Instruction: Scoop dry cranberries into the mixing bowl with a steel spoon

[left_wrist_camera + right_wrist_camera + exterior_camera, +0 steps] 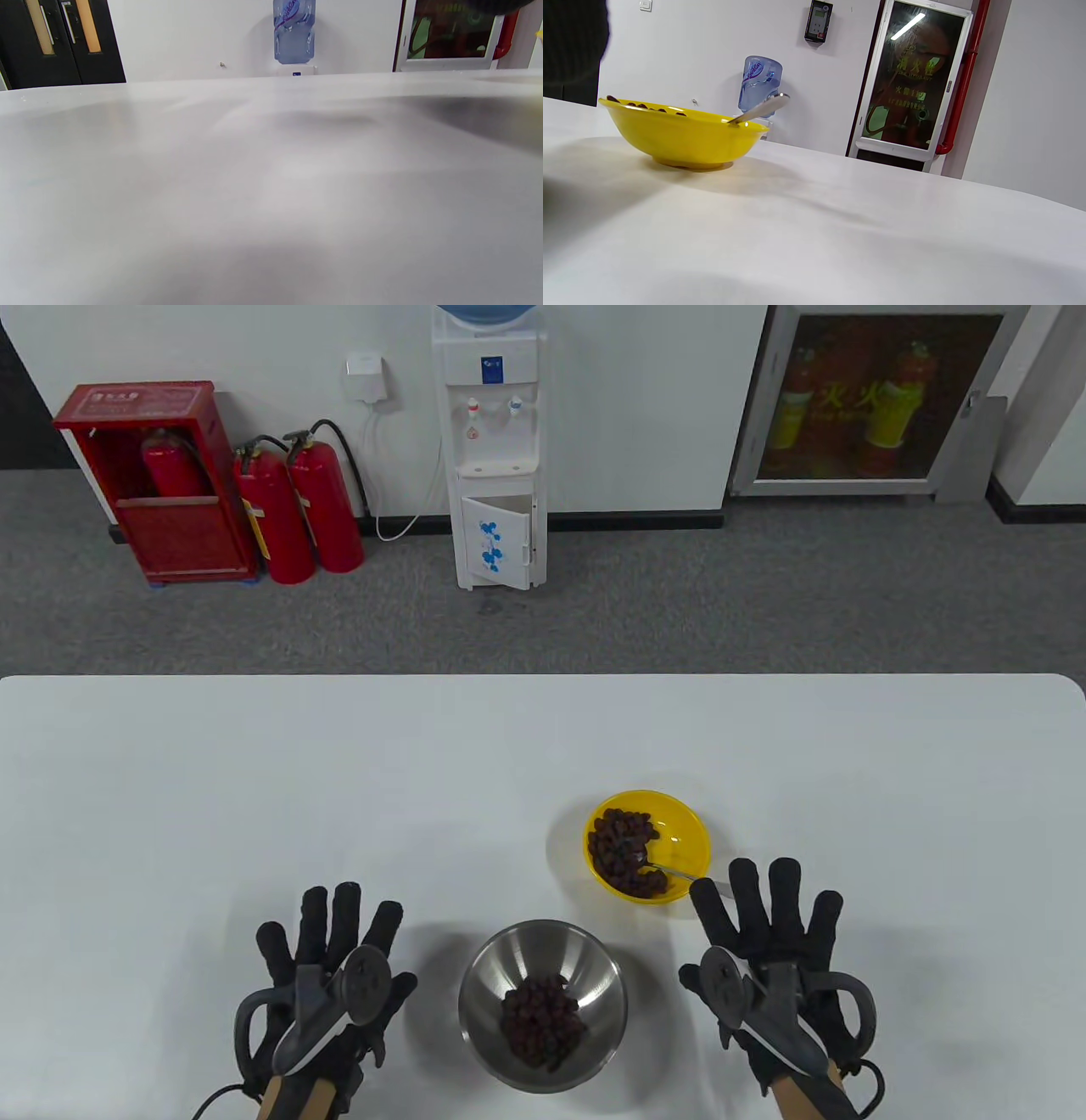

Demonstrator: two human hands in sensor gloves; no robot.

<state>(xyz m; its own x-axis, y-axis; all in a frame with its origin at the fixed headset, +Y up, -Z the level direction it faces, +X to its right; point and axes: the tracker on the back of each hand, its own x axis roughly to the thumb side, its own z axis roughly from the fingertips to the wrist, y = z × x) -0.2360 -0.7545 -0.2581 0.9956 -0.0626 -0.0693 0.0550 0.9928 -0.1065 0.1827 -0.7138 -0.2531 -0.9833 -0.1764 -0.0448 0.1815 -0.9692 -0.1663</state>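
In the table view both gloved hands lie near the bottom edge of the frame, palms down on the white table (254, 780), each with a dark tracker strapped across its back. The left hand (327, 976) sits at lower left with its fingers spread and extended toward the top of the frame; it holds nothing. The right hand (768, 963) sits at lower right, likewise flat with all fingers splayed and free, gripping nothing. Its leftmost fingertip lies just beside the end of the spoon handle; whether they touch cannot be told.

Between the two hands, at bottom centre, stands the steel mixing bowl (543, 1005), round and shiny, with a heap of dark dry cranberries (543, 1022) in its bottom. Above and right of it, close to the right hand's fingertips, sits the yellow bowl (649, 846), which holds more dark cranberries massed along its left and lower side. The steel spoon (662, 867) rests in this yellow bowl, its scoop among the fruit and its handle slanting down to the right over the rim.

The right wrist view shows the yellow bowl (683, 135) low at left of frame, the spoon handle (761, 108) poking up over its rim. The left wrist view shows only bare, blurred tabletop.
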